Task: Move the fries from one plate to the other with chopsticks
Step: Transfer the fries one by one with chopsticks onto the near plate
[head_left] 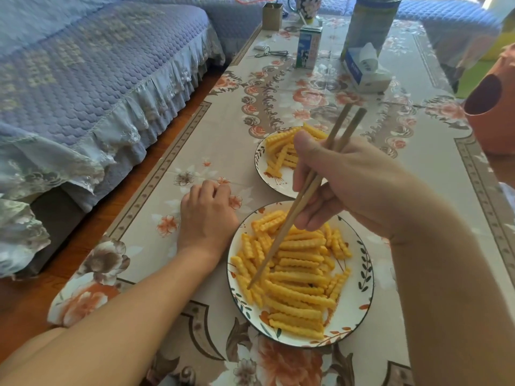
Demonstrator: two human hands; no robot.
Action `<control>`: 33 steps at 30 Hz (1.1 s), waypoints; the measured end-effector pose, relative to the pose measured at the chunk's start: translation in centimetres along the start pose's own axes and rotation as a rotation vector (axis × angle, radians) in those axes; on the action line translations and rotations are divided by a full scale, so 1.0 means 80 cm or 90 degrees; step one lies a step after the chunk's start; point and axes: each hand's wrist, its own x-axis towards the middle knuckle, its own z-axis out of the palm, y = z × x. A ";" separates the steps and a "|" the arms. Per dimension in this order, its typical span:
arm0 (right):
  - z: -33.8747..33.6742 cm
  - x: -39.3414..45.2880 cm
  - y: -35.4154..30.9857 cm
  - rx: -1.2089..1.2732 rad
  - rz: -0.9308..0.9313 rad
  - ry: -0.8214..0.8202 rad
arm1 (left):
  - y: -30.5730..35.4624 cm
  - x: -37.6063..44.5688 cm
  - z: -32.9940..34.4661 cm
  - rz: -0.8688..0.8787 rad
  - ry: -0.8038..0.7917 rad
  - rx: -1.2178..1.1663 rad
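Observation:
Two white plates with leaf-patterned rims stand on the floral tablecloth. The near plate (359, 299) is heaped with crinkle-cut fries (299, 277). The far plate (262, 168) holds a smaller pile of fries (278, 147), partly hidden behind my right hand. My right hand (342, 185) grips a pair of wooden chopsticks (281, 240), whose tips reach down among the fries at the left side of the near plate. My left hand (207, 215) rests on the table left of the near plate, fingers loosely curled and holding nothing.
A milk carton (308, 47), a tissue pack (365, 69), a tall tin (370, 22), a mug (305, 5) and a small brown box (272, 16) stand at the table's far end. A blue-covered sofa (92, 79) runs along the left. An orange object (493, 107) sits at right.

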 end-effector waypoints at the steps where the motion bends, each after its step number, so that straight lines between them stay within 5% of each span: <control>1: 0.000 0.000 0.001 -0.008 0.002 -0.004 | 0.000 0.000 0.000 -0.002 0.000 -0.004; 5: -0.015 -0.002 0.000 0.015 -0.010 0.040 | 0.001 -0.001 -0.001 0.000 -0.001 -0.012; 13: -0.045 0.030 0.028 0.045 -0.184 0.419 | 0.001 -0.001 -0.001 -0.003 0.003 -0.013; 33: -0.017 0.069 0.068 -0.048 -0.272 0.447 | 0.000 -0.001 0.001 -0.001 0.003 -0.007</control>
